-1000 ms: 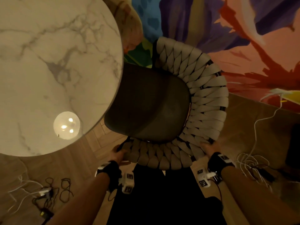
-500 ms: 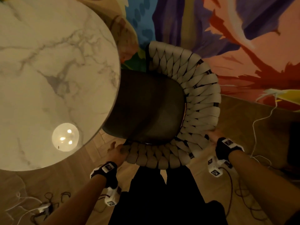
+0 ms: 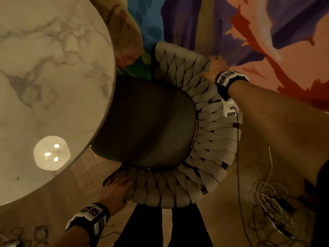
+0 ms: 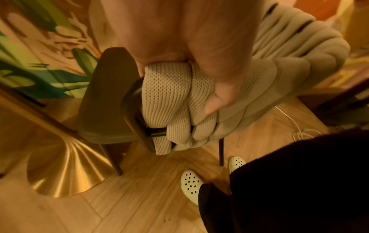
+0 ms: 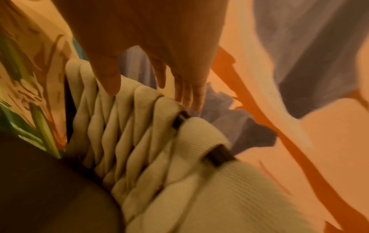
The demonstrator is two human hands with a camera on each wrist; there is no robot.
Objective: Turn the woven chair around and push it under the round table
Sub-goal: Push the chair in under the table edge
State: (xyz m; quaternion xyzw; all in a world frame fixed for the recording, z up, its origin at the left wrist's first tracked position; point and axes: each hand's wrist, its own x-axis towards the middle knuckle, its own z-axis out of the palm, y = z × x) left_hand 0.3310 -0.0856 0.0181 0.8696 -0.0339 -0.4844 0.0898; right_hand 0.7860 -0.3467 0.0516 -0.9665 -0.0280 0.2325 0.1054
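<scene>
The woven chair (image 3: 213, 136) has a dark seat (image 3: 147, 122) and a beige braided backrest curving round its right and near sides. The left edge of the seat lies under the rim of the round marble table (image 3: 44, 68). My left hand (image 3: 117, 188) grips the near-left end of the backrest. In the left wrist view that left hand (image 4: 199, 47) wraps the woven bands (image 4: 169, 97), thumb on top. My right hand (image 3: 212, 68) is at the far right rim. In the right wrist view the right hand (image 5: 159, 47) straddles the backrest's rim (image 5: 139, 126), fingers straight, thumb touching the weave.
A painted wall (image 3: 249, 41) stands close behind the chair. The table's gold cone base (image 4: 66, 170) sits on the wood floor beside the chair legs. White and dark cables (image 3: 270, 198) lie at the right, more cables (image 3: 35, 232) at the near left. My white shoes (image 4: 190, 182) stand behind the chair.
My right hand has left the near-right part of the backrest and moved along the rim to its far side. My left hand has kept its hold at the near-left end.
</scene>
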